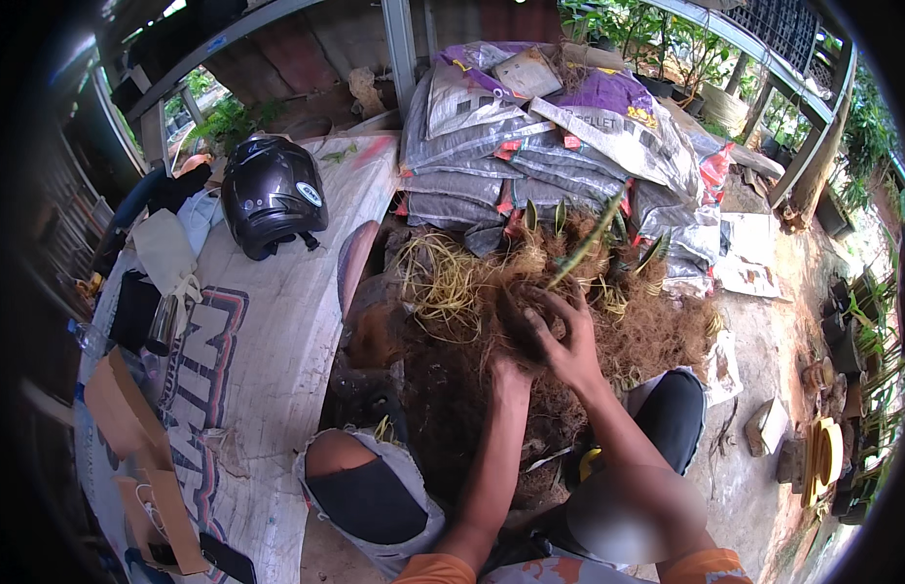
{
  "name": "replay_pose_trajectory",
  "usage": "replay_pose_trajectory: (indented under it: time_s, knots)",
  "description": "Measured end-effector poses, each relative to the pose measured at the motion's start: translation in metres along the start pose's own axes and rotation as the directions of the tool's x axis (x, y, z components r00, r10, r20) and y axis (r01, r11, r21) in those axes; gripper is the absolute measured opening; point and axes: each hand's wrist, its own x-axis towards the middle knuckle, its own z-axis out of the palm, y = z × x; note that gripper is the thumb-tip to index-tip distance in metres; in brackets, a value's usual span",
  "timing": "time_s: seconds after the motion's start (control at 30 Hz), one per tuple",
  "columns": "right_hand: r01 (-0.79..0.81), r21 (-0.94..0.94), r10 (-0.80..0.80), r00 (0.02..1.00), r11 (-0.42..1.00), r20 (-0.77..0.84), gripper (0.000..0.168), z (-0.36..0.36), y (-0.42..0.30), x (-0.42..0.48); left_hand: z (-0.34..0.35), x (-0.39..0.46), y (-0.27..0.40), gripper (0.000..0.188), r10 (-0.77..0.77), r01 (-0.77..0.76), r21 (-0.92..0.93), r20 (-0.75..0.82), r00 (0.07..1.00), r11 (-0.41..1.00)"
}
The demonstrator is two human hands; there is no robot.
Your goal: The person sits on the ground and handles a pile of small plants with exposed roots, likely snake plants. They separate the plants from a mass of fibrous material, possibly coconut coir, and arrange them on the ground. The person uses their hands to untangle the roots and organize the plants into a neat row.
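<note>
Between my hands is a clump of brown coconut fibre and dark soil (522,314), from which a variegated snake plant leaf (591,241) leans up to the right. My left hand (509,365) cups the clump from below, its fingers mostly hidden by fibre. Soil-stained fingers of my right hand (569,332) curve over the clump's right side. Just beyond stand several fibre-wrapped snake plant cuttings (529,255). A tangle of yellow plastic string (441,292) lies to their left. Loose coconut fibre (657,336) spreads out on the right.
Stacked grey and purple sacks (482,160) rise behind the cuttings. On the left, a table under a printed sheet (277,328) bears a dark motorcycle helmet (274,193), an opened cardboard box (131,416) and a phone (226,558). Potted plants (854,328) line the right side.
</note>
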Motion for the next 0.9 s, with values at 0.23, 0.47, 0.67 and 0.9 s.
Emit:
replay_pose_trajectory:
  time_s: [0.23, 0.47, 0.67, 0.9]
  knots:
    - [-0.253, 0.477, 0.377, 0.908, 0.841, -0.184, 0.024, 0.000, 0.017, -0.018, 0.003, 0.000, 0.038, 0.046, 0.167, -0.140, 0.143, -0.194, 0.967, 0.980]
    - [-0.450, 0.175, 0.401, 0.880, 0.876, 0.255, 0.034, 0.024, 0.033, -0.074, -0.041, -0.008, 0.076, 0.051, 0.197, -0.185, 0.102, -0.120, 0.973, 0.977]
    - [-0.802, 0.196, 0.492, 0.517, 0.564, 0.701, 0.096, 0.028, 0.045, -0.088, -0.003, -0.014, 0.051, 0.051, 0.169, -0.171, 0.007, -0.198, 0.966, 0.985]
    - [-0.776, 0.630, 0.272, 0.603, -0.014, 0.749, 0.100, 0.038, 0.082, -0.074, 0.003, -0.021, 0.007, 0.052, -0.048, 0.023, -0.143, -0.171, 0.984, 0.989]
